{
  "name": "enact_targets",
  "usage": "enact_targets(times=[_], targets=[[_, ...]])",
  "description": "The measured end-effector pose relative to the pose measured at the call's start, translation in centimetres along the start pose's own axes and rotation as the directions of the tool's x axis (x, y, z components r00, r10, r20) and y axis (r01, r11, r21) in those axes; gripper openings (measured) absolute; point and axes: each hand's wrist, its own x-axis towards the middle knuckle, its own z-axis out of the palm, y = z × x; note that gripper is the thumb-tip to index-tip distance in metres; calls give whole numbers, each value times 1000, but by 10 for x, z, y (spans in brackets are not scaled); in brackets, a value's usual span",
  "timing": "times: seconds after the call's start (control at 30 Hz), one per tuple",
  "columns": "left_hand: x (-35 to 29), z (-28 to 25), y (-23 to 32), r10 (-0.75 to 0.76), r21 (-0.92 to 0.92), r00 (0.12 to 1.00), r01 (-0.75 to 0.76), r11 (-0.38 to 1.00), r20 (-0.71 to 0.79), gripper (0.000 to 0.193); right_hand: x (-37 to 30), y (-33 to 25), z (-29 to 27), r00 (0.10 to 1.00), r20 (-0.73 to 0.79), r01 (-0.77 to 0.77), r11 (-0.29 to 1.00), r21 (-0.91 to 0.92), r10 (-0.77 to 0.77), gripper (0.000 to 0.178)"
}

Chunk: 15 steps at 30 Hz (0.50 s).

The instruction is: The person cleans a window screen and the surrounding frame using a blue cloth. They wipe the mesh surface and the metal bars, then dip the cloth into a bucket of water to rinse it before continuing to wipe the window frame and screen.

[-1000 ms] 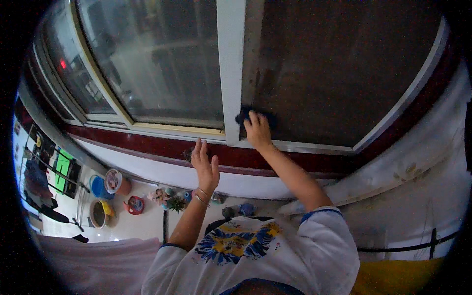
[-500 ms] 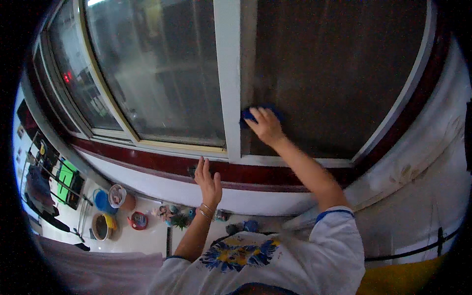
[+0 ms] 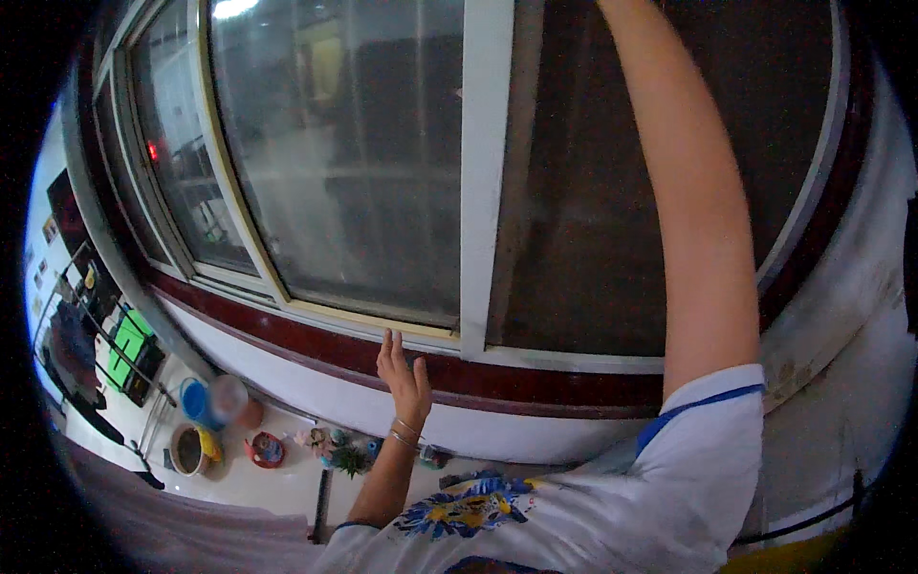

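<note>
Overall, two very different arm poses. Right arm [image 3: 698,191]: raised from the shoulder, elbow close to straight, running up in front of the dark window panel [image 3: 583,191] and leaning left toward its upper end. It leaves the view at the top edge; right hand beyond the frame, so cannot tell whether its fingers are spread, pressed together or pinching something. Right sleeve [image 3: 708,407], white with a blue band, ends on the upper arm, in front of the red sill's right part.

Left arm: forearm [image 3: 381,493] angled up and slightly right from the lower edge, two thin bangles [image 3: 405,441] at the wrist. Left hand [image 3: 405,385] raised at the dark red sill [image 3: 555,390]; fingers [image 3: 398,356] extended upward, close to one another, thumb held apart on the right. Fingertips overlap the pale lower rail of the window in view; contact cannot be told.

Window position: directly ahead, above the sill. White upright [image 3: 485,172] divides the dark panel, right, from a hazy glass pane [image 3: 335,172], left. Below left, on the floor [image 3: 287,478]: spiky green plant [image 3: 349,461], red basin [image 3: 265,450].
</note>
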Motion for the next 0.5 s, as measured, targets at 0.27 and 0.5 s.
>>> enact_targets(times=[0.27,0.5], targets=[[-5,-7,-15,-33,43,999,34,998,-27,50,-6,-19,27,954,284,-94,995,-32,99,27],[-9,-1,-20,17,14,999,-18,1000,29,51,-221,-82,-52,945,328,-34,995,90,3,21]])
